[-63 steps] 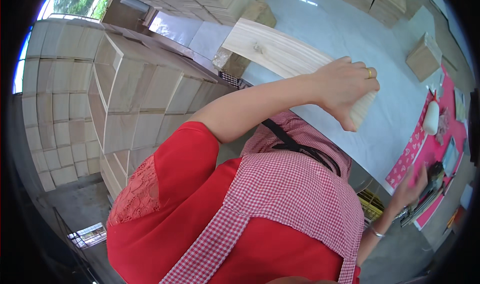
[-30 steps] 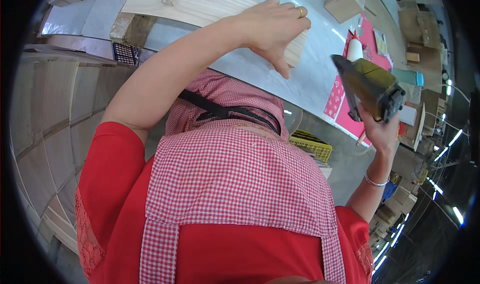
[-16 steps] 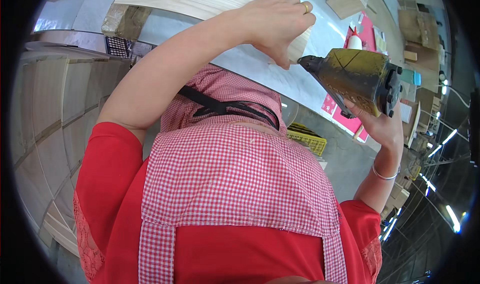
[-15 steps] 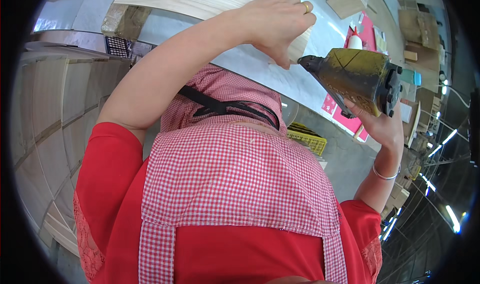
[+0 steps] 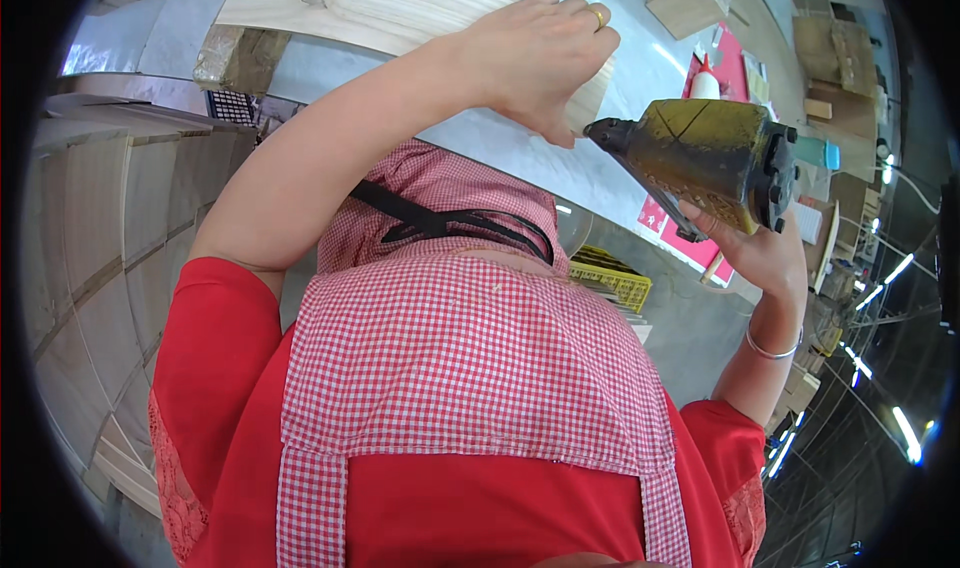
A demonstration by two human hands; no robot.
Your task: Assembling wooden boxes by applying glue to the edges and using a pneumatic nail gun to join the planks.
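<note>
Find stack of pale wooden boxes (image 5: 90, 228) filling the left side. Find white surface (image 5: 640, 78) across the top, with pink sheet (image 5: 733, 63) on its right part. Note red-and-white checked apron (image 5: 470, 358) over red clothing in the foreground. Locate long pale wooden board (image 5: 360, 8) along the surface from upper left to upper middle, knot toward its left part. Cannot confirm flat seating or raised support. Log yellow crate (image 5: 612, 280) below the surface, right of the apron's upper part. Record yellow-and-black nail gun (image 5: 700, 153) right of the board, dark nose pointing left, just beside the board's right end. Cannot confirm contact between nose and wood. Record left hand (image 5: 540, 63) clamped on that end, fingers toward the far edge, thumb toward the near one, close to the nose. Record right hand (image 5: 755, 253) closed around the nail gun's lower part, fingers partly hidden. Enter red-tipped white bottle (image 5: 705, 86) behind the nail gun. List silver bracelet (image 5: 775, 353) on right wrist, gold ring (image 5: 598, 18) on left finger.
</note>
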